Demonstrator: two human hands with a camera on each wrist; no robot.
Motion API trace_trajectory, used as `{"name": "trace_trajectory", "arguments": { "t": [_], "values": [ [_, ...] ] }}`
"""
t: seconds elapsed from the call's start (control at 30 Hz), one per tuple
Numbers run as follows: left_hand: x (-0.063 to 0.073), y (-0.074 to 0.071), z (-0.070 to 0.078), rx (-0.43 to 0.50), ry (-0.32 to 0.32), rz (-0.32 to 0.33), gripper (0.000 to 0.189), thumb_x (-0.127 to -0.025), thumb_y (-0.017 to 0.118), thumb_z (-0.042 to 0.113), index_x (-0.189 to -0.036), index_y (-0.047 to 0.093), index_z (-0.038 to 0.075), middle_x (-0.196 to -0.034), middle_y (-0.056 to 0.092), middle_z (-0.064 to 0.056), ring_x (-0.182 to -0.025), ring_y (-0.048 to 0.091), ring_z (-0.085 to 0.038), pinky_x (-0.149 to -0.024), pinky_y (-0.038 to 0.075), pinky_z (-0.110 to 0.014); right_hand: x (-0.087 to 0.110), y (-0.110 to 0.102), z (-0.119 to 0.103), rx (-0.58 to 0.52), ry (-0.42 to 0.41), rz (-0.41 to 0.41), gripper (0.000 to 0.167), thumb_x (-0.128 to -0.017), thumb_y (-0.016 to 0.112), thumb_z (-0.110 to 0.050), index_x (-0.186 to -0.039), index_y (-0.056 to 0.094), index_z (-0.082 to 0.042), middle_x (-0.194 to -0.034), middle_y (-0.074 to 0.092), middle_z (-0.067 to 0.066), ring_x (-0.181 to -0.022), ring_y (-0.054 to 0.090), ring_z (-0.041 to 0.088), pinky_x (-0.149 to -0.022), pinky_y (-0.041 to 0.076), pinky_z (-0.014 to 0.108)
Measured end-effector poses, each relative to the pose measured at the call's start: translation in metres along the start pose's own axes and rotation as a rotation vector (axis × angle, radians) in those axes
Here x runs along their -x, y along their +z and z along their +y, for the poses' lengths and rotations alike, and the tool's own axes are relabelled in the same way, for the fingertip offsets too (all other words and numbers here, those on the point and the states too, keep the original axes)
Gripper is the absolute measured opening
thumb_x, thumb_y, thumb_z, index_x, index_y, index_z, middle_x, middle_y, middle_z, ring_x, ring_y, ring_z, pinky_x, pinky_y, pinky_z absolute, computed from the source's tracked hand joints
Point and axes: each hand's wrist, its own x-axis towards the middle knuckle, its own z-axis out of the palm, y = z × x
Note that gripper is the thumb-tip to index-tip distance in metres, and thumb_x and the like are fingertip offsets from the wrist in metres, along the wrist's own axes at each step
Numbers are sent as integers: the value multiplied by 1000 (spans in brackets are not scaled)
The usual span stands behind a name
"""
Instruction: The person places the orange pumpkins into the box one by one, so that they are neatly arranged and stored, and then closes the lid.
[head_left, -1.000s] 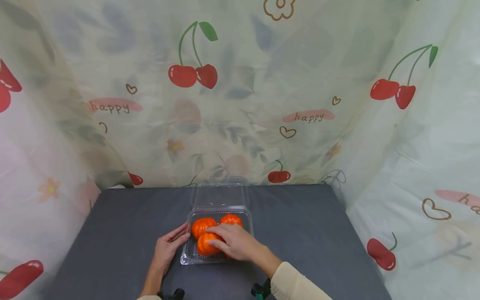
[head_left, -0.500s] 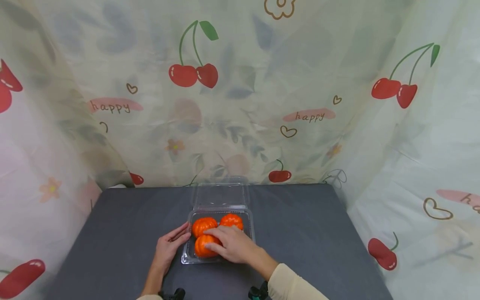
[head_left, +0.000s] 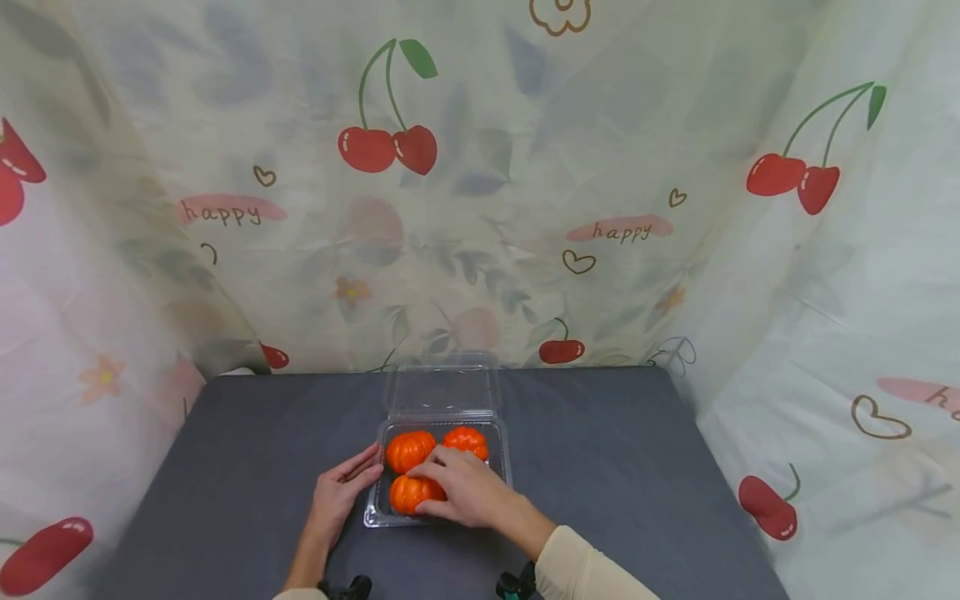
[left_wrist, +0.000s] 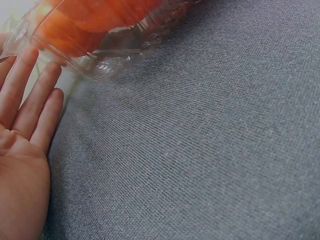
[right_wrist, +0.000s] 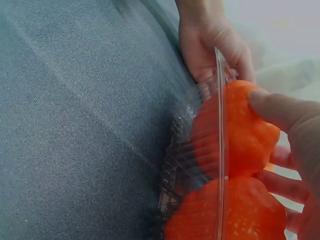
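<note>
In the head view, a clear plastic clamshell box [head_left: 373, 515] stands with its lid [head_left: 442, 392] folded back. Several small orange pumpkins sit in it: one at the back left [head_left: 410, 451], one at the back right [head_left: 466, 442] and one at the front left [head_left: 412, 495]. My right hand [head_left: 472, 492] holds the front-left pumpkin [right_wrist: 240, 135], thumb on its near side and fingers behind. Another pumpkin [right_wrist: 240, 215] beside it shows in the right wrist view, covered by the hand in the head view. Fairly straight, the fingers of my left hand [head_left: 336, 496] touch the box's left wall.
The box stands on a dark grey cloth-covered table [head_left: 600, 467]. A cherry-printed curtain [head_left: 480, 208] rises behind the table and along both sides. Dark devices [head_left: 517, 582] sit at the wrists near the bottom of the head view.
The front-left pumpkin has shifted slightly toward the box's near-left corner, with my right hand on it. My thumb has come down to its near side. The left hand stays at the box wall.
</note>
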Motion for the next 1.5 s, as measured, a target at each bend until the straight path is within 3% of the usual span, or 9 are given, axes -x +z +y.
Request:
{"name": "trace_trajectory", "arguments": {
  "t": [0.3,0.57,0.73,0.9,1.07,1.3,1.5],
  "values": [
    [-1,0,-1,-11,17,-3,56,-85,85,23,-135,67,8,-126,74,2,-104,71,6,-90,53,-9,2,1,1,-5,11,-12,40,-97,65,-50,-134,65,-34,-116,65,-6,-101,61,10,-89,52,29],
    [1,0,0,-10,14,1,57,-83,86,25,-135,67,8,-127,73,-3,-105,71,5,-89,53,-9,1,1,-2,12,32,-38,43,-98,62,-52,-137,64,-34,-118,66,-7,-104,62,10,-92,52,32],
    [0,1,-3,-1,8,6,57,-83,86,23,-135,67,8,-126,73,-2,-105,70,5,-90,53,-10,3,-6,-1,-38,50,-38,44,-99,61,-52,-137,63,-31,-125,68,-6,-107,64,12,-96,55,34],
    [0,1,-3,4,7,11,57,-83,86,23,-135,67,8,-124,74,1,-105,71,5,-90,54,-10,6,-15,9,-106,94,44,41,-100,62,-47,-134,65,-24,-120,69,-2,-105,64,14,-96,54,37],
    [0,2,-2,1,3,21,58,-82,87,23,-135,67,7,-125,74,-1,-104,71,5,-88,54,-10,12,-14,25,-123,156,202,40,-99,65,-42,-133,65,-20,-120,67,1,-111,58,19,-97,52,41],
    [0,3,-1,1,-5,-6,59,-82,87,26,-135,67,10,-128,73,-4,-105,71,4,-89,54,-10,23,-4,52,-127,345,383,47,-95,72,-36,-137,61,-18,-136,55,8,-122,46,28,-101,47,47],
    [-1,1,-1,8,-3,7,57,-83,86,23,-134,68,10,-126,73,-3,-104,71,5,-89,54,-10,25,4,75,-369,530,419,59,-98,69,-33,-150,47,-14,-144,45,16,-126,41,36,-105,43,55]
  ]
}}
